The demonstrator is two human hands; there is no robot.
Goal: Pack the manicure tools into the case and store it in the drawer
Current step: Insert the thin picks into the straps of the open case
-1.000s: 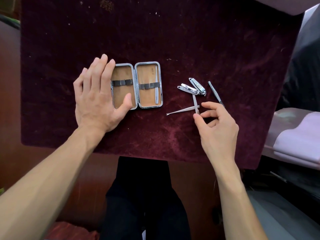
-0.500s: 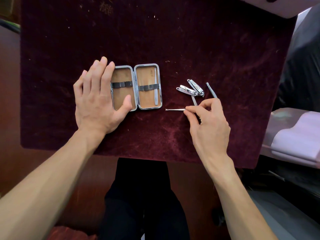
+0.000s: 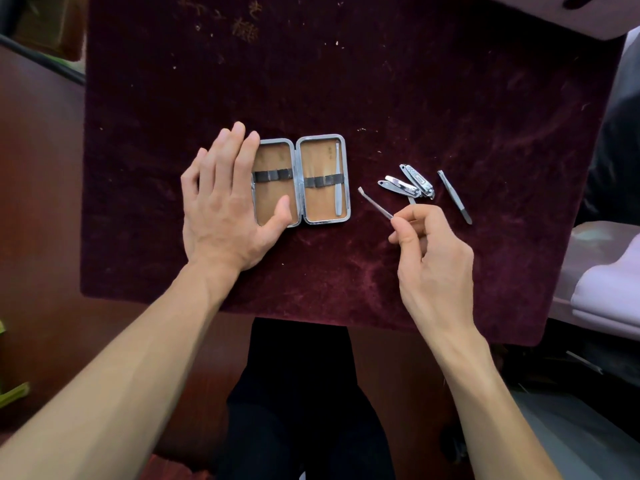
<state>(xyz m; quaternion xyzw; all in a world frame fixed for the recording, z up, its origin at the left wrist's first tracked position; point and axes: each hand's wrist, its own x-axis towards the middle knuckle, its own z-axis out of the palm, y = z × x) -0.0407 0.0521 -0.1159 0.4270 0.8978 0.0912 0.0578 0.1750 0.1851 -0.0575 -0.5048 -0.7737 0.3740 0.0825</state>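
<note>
The manicure case (image 3: 317, 142) lies open on the dark red velvet cloth (image 3: 381, 81), with tan lining and a dark elastic band across each half. One slim metal tool (image 3: 338, 181) sits under the band in the right half. My left hand (image 3: 225, 202) lies flat on the case's left edge, thumb inside the left half. My right hand (image 3: 433, 258) pinches a thin metal pusher (image 3: 375, 202), raised and pointing up-left toward the case. Two nail clippers (image 3: 410, 181) lie crossed to the right, with another tool's tip showing behind my fingers. Tweezers (image 3: 454, 196) lie further right.
The cloth covers a small table whose near edge (image 3: 311, 315) is just above my dark-trousered lap. A pale lilac surface (image 3: 609, 292) stands at the right. A pale object (image 3: 554, 15) overhangs the far right corner.
My right hand has picked the thin pusher off the cloth and turned it from lying sideways to pointing up-left. My left hand has stayed on the case.
</note>
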